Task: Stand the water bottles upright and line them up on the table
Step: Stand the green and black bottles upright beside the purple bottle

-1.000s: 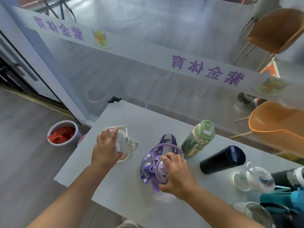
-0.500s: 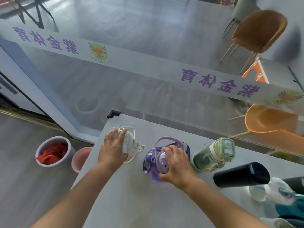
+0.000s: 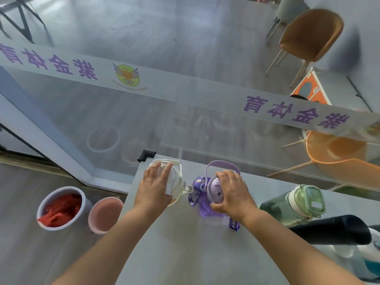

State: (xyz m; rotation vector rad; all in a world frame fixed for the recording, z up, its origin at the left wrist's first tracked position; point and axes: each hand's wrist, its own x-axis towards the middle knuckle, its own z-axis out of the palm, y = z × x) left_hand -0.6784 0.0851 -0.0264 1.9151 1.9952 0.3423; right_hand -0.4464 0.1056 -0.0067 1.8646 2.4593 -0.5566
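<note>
Right hand (image 3: 234, 195) – directly atop purple bottle (image 3: 213, 190)

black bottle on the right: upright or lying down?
Lying down. The black bottle rests on its side on the table, long axis flat, beside the green bottle.

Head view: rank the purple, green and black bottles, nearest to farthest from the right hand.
1. purple bottle, gripped under the right hand.
2. green bottle, lying just to its right.
3. black bottle, lying farther right.
</note>
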